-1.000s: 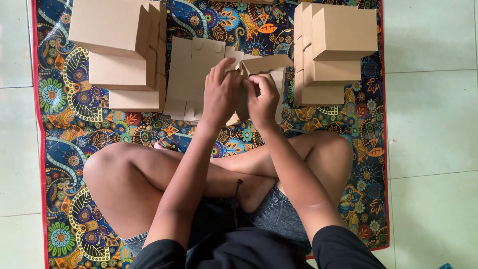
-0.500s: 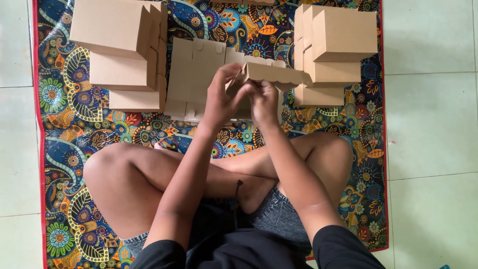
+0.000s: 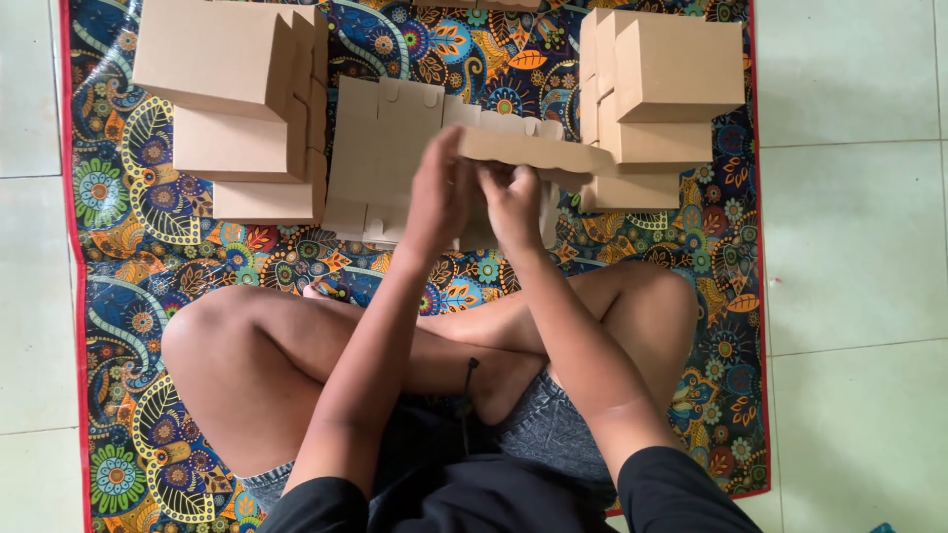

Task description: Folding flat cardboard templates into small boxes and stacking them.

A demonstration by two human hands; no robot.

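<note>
With finished brown boxes stacked at the left (image 3: 232,109) and right (image 3: 662,89) of the patterned mat (image 3: 138,286), the left hand (image 3: 439,192) and right hand (image 3: 513,202) both grip a half-folded cardboard blank (image 3: 533,150) above the remaining flat blanks (image 3: 385,148), so folding seems well underway but unfinished.

A patterned mat (image 3: 148,266) on pale floor tiles (image 3: 849,247) carries cardboard boxes (image 3: 237,109).

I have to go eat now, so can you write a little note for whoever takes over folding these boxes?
Left hand and right hand: both grip one half-folded cardboard piece, lifted above the flat blanks on the patterned mat.
Done: folded boxes stacked at left and at right.
Left: finish this piece, then fold the flat blanks.
</note>
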